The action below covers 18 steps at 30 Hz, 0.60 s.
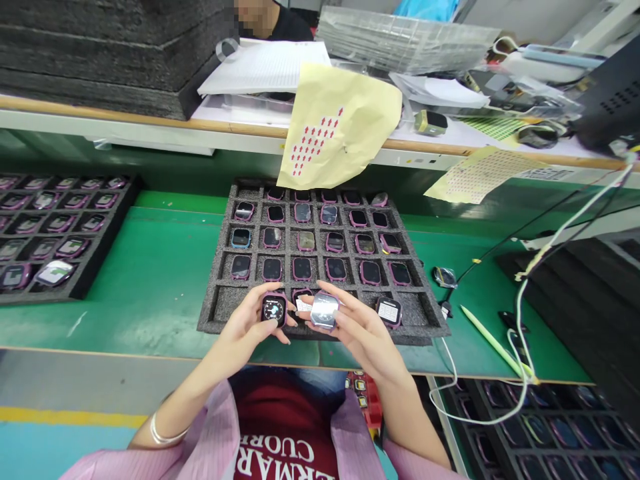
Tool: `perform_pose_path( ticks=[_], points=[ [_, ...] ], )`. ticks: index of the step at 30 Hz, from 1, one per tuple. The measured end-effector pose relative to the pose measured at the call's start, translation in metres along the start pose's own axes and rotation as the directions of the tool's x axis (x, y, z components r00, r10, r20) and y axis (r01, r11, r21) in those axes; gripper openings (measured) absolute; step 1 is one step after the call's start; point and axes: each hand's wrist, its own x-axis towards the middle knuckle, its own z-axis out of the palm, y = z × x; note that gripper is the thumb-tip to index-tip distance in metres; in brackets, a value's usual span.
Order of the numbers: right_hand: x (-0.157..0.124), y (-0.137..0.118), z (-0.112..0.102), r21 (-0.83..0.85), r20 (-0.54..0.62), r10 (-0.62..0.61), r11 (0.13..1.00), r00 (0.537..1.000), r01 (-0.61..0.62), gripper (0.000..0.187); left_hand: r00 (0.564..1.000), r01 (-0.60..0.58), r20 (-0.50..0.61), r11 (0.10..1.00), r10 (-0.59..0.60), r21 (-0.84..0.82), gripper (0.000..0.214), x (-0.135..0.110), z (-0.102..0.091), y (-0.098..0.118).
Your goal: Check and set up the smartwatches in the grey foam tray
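My left hand (253, 321) is closed around a purple-cased smartwatch (273, 309) whose dark screen is lit with an icon. Held in my right hand (363, 329) is a second smartwatch (325, 311), its screen bright with reflected light. Both watches are strapless and sit side by side, above the front row of a black foam tray (215, 280). Most compartments of the tray hold purple watches, and one blue watch (241, 238) lies at the left. A watch with a lit white screen (389, 311) rests in the front row, right of my hands. Another watch behind my fingers is partly hidden.
A second foam tray (95, 267) of watches lies at the left. To the right are a light green stick (495, 340), a white cable (480, 421) and a charging puck (444, 277). Yellow sticker sheets (345, 127) hang from the shelf above. Someone sits beyond it.
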Motion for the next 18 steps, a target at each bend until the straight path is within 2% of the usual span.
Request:
perform_pose_path(
  ticks=[4, 11, 18],
  points=[
    [0.0, 0.003, 0.002, 0.051, -0.004, -0.031, 0.998, 1.0, 0.031, 0.041, 1.0, 0.013, 0.021, 1.0, -0.013, -0.02, 0.043, -0.002, -0.002, -0.003],
    [-0.001, 0.012, 0.001, -0.089, -0.047, -0.09, 0.992, 0.995, 0.086, 0.049, 0.999, 0.032, 0.042, 0.999, -0.032, -0.008, 0.043, -0.002, -0.001, -0.003],
    [-0.002, 0.014, 0.002, -0.119, -0.03, -0.121, 0.986, 0.992, 0.116, 0.045, 0.999, 0.025, 0.039, 1.0, -0.025, -0.003, 0.041, -0.003, 0.002, -0.002]
  ],
)
